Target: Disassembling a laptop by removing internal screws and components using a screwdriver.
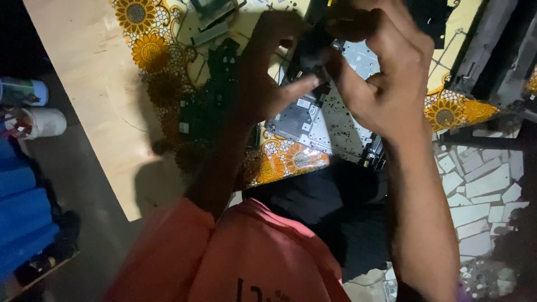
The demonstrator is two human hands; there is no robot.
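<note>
1. Part, small and black (311,50), held up between both hands above the desk, over the opened grey device; its exact kind is too dark and blurred to tell.
2. Left hand (263,72): fingers clenched on the left side of the black part, thumb pointing right beneath it.
3. Right hand (380,67): fingers curled over the top and right side of the same part, gripping it.
4. Opened grey device (324,120) lies flat on the desk directly under the hands, perforated metal plate showing.
5. Black circuit board (210,95) lies just left of the device, partly in the left arm's shadow.
6. Sunflower-patterned cloth (148,33) covers the desk under both; bare wooden desk (84,84) shows to the left.
7. Two cylindrical containers (33,109) stand at far left, well apart from the hands.
8. Orange shirt (246,257) fills the lower middle; stone-tiled floor (481,190) at right.
</note>
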